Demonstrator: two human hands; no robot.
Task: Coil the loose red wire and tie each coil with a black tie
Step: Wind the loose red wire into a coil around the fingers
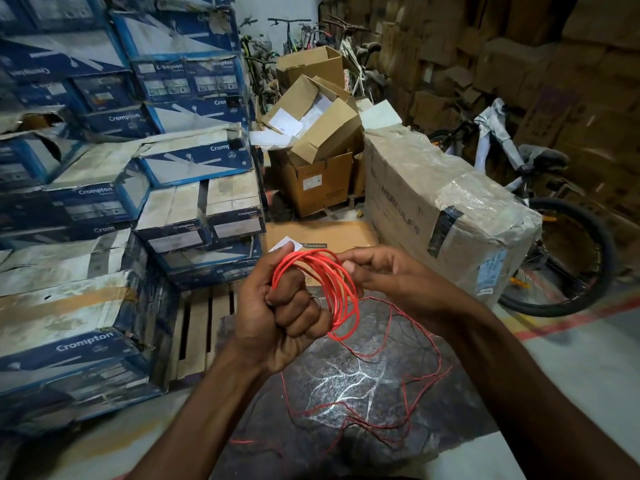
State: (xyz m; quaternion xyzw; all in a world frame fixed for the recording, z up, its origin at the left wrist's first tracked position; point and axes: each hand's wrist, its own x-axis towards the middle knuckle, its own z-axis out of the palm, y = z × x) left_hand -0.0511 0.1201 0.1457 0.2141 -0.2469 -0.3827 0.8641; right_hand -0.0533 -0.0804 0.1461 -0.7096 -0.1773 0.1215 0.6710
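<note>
- To your left stands a wall of blue and white cartons (pixel 86 188), stacked high, and nearly every one reads "Crompton" on its side.
- To your right sits a big cardboard box wrapped in plastic film (pixel 443 209); its faint lettering seems to read "HERCULES", and a pale blue label on its end is too small to read.
- Behind that box leans a bicycle (pixel 554 216), its frame wrapped in white padding.
- Straight ahead, a flat brown carton (pixel 322 233) carries a small "Crompton" mark beside a white sticker.
- Under your hands lies a dark mat (pixel 346 393) with a pale branching pattern; the loose red wire (pixel 408 386) trails across it in slack loops.
- Your left hand (pixel 284 313) is a closed fist gripping the red coil (pixel 325 289), which loops over your thumb and hangs down beside your knuckles.
- Your right hand (pixel 388 275) touches the coil's upper right edge, thumb and forefinger pinched together on the strand.
</note>
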